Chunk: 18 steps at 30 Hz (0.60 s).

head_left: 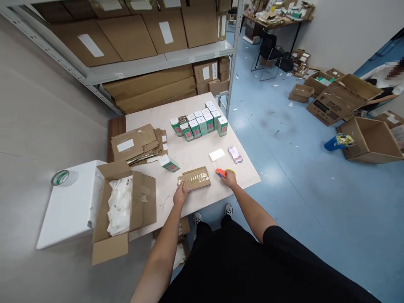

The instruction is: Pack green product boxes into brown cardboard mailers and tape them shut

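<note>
A small brown cardboard box [196,178] with shiny clear tape across its top lies near the table's front edge. My left hand [181,194] is closed on its left end, with some fingers hidden against the side. To the right of the box, my right hand [230,179] grips an orange tape dispenser [221,172] with a blue part and a yellow ring showing beyond my fingers. A white card [216,155] lies just past the two hands. Left of it a single green-and-white carton [169,163] stands tilted in view.
Several green-and-white cartons [202,125] stand grouped at the table's back. Flattened cardboard [135,143] is stacked to the left. An open box [142,202] holds white plastic. Tape [60,177] rests on a white surface. Shelving [142,63] stands behind; a person [383,80] is far right.
</note>
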{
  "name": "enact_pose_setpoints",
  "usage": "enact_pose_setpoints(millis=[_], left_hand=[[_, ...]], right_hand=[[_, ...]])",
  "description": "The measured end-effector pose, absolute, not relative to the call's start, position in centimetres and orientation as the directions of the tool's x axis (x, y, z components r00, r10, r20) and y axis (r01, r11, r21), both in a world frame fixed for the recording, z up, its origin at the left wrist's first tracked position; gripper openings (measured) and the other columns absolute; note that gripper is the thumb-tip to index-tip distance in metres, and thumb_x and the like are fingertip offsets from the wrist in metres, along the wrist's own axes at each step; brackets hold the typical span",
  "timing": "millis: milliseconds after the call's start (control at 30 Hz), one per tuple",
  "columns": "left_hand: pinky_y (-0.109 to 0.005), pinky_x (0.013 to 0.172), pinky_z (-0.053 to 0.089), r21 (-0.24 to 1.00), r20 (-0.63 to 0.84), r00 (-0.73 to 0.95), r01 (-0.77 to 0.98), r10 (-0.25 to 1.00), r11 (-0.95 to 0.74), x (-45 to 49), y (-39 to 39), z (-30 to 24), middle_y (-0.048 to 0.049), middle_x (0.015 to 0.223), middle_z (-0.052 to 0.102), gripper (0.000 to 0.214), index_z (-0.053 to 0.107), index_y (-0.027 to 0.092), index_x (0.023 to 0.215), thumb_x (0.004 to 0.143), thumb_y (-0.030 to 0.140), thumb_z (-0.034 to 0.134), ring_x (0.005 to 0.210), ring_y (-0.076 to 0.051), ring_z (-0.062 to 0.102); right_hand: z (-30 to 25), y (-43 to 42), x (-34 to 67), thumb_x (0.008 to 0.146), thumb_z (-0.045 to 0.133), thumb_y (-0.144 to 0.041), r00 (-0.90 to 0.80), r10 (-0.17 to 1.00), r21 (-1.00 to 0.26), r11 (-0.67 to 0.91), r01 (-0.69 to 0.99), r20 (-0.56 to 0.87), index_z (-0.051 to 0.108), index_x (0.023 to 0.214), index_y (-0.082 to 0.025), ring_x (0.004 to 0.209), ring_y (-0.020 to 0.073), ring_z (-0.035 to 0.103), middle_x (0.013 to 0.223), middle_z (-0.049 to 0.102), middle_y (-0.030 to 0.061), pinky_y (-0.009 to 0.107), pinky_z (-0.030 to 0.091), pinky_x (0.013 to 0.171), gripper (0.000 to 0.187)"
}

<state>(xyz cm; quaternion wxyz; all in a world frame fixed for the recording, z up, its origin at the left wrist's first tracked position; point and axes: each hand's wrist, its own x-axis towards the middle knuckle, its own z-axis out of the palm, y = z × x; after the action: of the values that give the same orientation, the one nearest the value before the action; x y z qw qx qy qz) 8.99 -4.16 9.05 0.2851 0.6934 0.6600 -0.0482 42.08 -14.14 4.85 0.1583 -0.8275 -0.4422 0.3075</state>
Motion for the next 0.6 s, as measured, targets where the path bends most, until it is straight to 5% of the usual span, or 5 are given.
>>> enact_pose_setpoints(millis=[100, 200, 400, 600], left_hand=[[-0.04, 0.106, 0.049, 0.283, -0.489, 0.097, 0.958, 0.867, 0.052, 9.5, -3.5, 9.0, -0.0138, 0.157, 0.052, 0.07, 0.036, 0.025, 0.161, 0.098, 0.047, 0.057, 0.137, -0.032, 0.057], [-0.041, 0.103, 0.05, 0.18, -0.576, 0.051, 0.982, 0.816, 0.065, 10.1, -2.3, 9.3, -0.0163, 0.152, 0.056, 0.072, 0.03, 0.027, 0.164, 0.099, 0.049, 0.052, 0.133, -0.032, 0.06], [-0.042, 0.101, 0.049, 0.093, -0.658, 0.035, 0.995, 0.752, 0.035, 10.6, -0.8, 9.5, -0.0172, 0.146, 0.061, 0.074, 0.029, 0.028, 0.163, 0.097, 0.051, 0.053, 0.131, -0.033, 0.061], [-0.043, 0.099, 0.049, 0.112, -0.64, 0.001, 0.989, 0.768, 0.093, 10.7, -1.9, 9.2, -0.0161, 0.146, 0.061, 0.07, 0.032, 0.032, 0.162, 0.097, 0.051, 0.053, 0.127, -0.033, 0.064]], right_hand=[[3.6, -14.8, 43.7, 0.089, 0.068, -0.038, 0.26, 0.833, -0.537, -0.522, 0.663, -0.488, 0.065, 0.128, -0.014, 0.116, 0.0284, 0.061, 0.122, 0.068, 0.014, 0.034, 0.047, 0.095, 0.046], [2.3, -15.5, 43.9, 0.083, 0.073, -0.035, 0.182, 0.819, -0.517, -0.498, 0.696, -0.544, 0.059, 0.139, -0.019, 0.12, 0.0302, 0.06, 0.131, 0.065, 0.0133, 0.036, 0.047, 0.097, 0.06], [0.3, -16.7, 43.3, 0.087, 0.068, -0.032, 0.313, 0.767, -0.335, -0.555, 0.762, -0.56, 0.055, 0.144, -0.011, 0.134, 0.0373, 0.052, 0.14, 0.06, 0.0239, 0.048, 0.034, 0.114, 0.061], [-0.4, -16.9, 43.1, 0.095, 0.055, -0.027, 0.394, 0.766, -0.266, -0.575, 0.774, -0.508, 0.054, 0.141, -0.006, 0.133, 0.0367, 0.053, 0.138, 0.061, 0.0269, 0.051, 0.03, 0.116, 0.051]])
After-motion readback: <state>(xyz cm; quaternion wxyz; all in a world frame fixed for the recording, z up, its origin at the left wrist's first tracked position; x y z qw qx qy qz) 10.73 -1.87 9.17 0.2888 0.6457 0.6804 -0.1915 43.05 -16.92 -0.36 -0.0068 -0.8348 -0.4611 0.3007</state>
